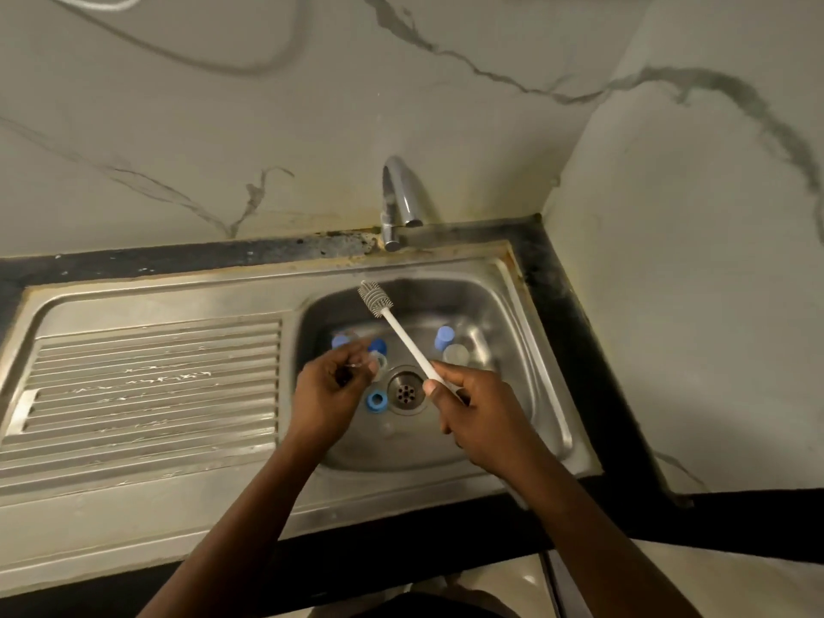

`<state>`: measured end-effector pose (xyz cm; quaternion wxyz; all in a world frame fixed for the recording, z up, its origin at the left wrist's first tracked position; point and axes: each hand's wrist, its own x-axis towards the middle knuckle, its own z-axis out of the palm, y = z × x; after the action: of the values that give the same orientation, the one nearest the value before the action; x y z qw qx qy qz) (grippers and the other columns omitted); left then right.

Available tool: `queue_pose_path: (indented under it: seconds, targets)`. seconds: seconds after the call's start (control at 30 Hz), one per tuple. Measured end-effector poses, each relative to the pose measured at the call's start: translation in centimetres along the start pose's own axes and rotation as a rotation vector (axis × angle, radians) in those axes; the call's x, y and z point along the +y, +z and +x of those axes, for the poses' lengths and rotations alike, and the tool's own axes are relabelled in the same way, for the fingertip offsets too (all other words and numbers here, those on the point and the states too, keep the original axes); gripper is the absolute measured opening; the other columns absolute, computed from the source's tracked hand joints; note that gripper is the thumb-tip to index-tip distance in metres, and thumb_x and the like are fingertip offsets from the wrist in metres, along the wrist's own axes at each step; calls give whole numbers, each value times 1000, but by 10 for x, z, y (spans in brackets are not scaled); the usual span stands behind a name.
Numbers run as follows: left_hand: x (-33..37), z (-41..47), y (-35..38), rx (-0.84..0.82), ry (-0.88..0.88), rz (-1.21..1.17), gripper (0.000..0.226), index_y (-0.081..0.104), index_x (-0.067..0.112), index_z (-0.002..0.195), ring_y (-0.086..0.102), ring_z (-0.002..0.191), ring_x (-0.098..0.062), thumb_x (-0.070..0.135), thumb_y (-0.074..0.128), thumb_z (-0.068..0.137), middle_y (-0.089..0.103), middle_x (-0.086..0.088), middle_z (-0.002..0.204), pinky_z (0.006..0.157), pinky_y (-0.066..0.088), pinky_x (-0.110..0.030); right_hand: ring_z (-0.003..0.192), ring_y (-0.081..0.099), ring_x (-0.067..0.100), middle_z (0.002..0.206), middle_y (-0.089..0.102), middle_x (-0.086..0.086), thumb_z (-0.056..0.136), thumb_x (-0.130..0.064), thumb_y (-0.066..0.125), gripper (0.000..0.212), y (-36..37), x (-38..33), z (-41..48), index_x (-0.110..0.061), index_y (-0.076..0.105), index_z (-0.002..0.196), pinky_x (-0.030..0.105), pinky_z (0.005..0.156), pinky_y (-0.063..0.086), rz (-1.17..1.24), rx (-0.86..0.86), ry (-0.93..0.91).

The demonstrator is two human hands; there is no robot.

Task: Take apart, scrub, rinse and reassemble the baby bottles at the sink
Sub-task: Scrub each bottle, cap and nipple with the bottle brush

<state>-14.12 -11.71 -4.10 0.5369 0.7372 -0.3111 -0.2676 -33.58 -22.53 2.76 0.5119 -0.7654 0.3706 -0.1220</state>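
Note:
Over the steel sink basin (pixel 490 305), my right hand (pixel 472 408) grips the white handle of a bottle brush (pixel 401 332), whose grey bristle head points up and away toward the tap. My left hand (pixel 330 390) pinches a small clear part (pixel 372 361), probably a teat; motion blur hides its shape. On the basin floor lie a blue screw ring (pixel 376 400) beside the drain (pixel 405 390), a blue cap (pixel 444 337), a clear round piece (pixel 455 354), and more blue pieces (pixel 341 340) behind my left hand.
A chrome tap (pixel 399 198) stands at the back rim; no water is seen running. The ribbed steel drainboard (pixel 151 381) stretches to the left. Marbled wall panels close the back and right. A black counter edge (pixel 579 350) frames the sink.

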Motion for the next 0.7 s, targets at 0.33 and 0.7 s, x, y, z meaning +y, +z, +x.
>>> queue_pose_path:
  seconds: [0.33,0.7]
  targets:
    - [-41,-1,109,-241,-151,233,12,81,25,103,73,84,-2,25,83,91,78,11,88,76,55,-20,50,55,4,64,64,1,102,-45,63,24,-70,63,-13,-68,67,108,15,49,43,172,45,101]
    - [-95,29,177,-373,-405,446,22,74,21,94,69,84,-16,19,92,80,73,2,98,74,55,-29,55,60,3,66,66,-7,105,-42,62,33,-87,115,-8,-45,66,137,12,53,43,146,30,196]
